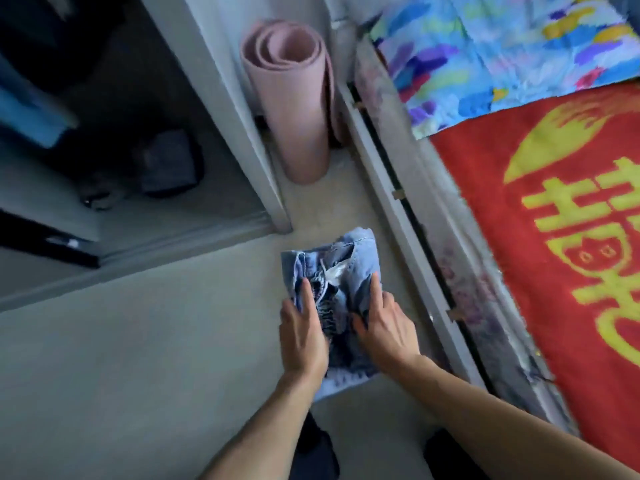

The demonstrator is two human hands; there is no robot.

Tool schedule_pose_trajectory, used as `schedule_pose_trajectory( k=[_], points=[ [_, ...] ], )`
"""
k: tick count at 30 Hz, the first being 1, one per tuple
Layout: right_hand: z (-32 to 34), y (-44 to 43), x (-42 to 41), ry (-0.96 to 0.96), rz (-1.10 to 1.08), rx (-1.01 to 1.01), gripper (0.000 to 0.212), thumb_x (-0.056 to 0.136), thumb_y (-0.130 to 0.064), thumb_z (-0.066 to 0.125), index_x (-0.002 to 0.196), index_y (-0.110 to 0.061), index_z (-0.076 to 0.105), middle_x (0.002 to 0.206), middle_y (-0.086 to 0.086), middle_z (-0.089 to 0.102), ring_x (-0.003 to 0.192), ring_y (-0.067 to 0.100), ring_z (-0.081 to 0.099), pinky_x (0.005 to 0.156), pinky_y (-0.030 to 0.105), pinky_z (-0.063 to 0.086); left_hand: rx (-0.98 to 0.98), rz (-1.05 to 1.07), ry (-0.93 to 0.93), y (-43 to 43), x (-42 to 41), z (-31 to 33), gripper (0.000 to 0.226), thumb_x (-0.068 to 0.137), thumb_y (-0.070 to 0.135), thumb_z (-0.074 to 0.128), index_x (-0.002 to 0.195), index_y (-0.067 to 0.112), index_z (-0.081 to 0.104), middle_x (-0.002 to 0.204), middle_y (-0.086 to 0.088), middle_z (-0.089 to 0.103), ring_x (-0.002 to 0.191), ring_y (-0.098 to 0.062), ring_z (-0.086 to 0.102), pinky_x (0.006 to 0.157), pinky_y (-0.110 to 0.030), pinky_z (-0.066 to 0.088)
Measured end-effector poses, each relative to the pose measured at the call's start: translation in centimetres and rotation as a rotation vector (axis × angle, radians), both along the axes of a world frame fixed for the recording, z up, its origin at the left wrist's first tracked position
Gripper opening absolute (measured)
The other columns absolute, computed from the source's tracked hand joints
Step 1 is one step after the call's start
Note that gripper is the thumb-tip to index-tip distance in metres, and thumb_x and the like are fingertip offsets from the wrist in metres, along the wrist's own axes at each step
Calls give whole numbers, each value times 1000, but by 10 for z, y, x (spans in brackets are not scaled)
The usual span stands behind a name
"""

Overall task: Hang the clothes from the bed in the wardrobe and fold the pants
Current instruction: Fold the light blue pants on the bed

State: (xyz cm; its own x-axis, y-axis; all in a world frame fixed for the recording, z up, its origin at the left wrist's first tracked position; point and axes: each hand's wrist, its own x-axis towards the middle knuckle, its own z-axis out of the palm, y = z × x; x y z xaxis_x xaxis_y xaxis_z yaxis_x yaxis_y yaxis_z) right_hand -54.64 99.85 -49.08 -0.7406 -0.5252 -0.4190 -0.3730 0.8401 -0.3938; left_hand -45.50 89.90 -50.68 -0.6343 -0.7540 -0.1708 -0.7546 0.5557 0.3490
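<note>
A folded bundle of light blue denim pants [330, 261] is held above the grey floor, between the wardrobe and the bed. My left hand [303, 329] holds its left side and my right hand [382, 323] holds its right side, forefingers stretched along the top and the other fingers tucked under the fabric. The open wardrobe [114, 168] lies at the left, dark inside, with a blue garment [29, 109] hanging and a dark folded item [169, 161] on its floor. The bed [561, 216] runs along the right.
A rolled pink mat [294, 98] stands upright between the wardrobe's side panel and the bed's grey frame [398, 216]. A red blanket with yellow characters [568, 244] and a blue patterned cover [491, 46] lie on the bed. My dark-clad feet [318, 445] show at the bottom.
</note>
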Motion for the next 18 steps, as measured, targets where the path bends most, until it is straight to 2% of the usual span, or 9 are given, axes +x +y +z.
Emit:
schedule_pose_trajectory(
  k=[3,7,13,18],
  points=[
    [2,-83,44,-23,93,-9,81,97,-45,44,155,-17,-4,130,9,48,116,30,52,85,39,44,-60,34,-32,-79,56,2,95,52,-15,70,138,10,36,88,-21,55,64,-38,58,47,-37,50],
    [-3,-177,84,-47,243,-21,80,98,-44,43,155,-18,-7,132,10,47,118,31,52,86,37,44,-84,127,-97,-163,112,3,99,48,-15,72,137,11,38,87,-19,55,62,-33,57,46,-35,49],
    [-29,-304,99,-19,381,-49,78,98,-44,43,155,-20,-5,131,13,48,107,35,58,74,36,43,-60,215,-89,-276,138,-21,91,55,-18,69,136,9,39,93,-23,57,72,-36,61,51,-36,54],
    [-81,-414,77,-16,375,-63,77,99,-46,41,155,-20,-4,133,15,48,107,36,58,77,39,46,43,255,10,-378,119,-72,73,77,-2,59,145,7,35,111,-23,49,95,-42,53,75,-48,50]
  ],
)
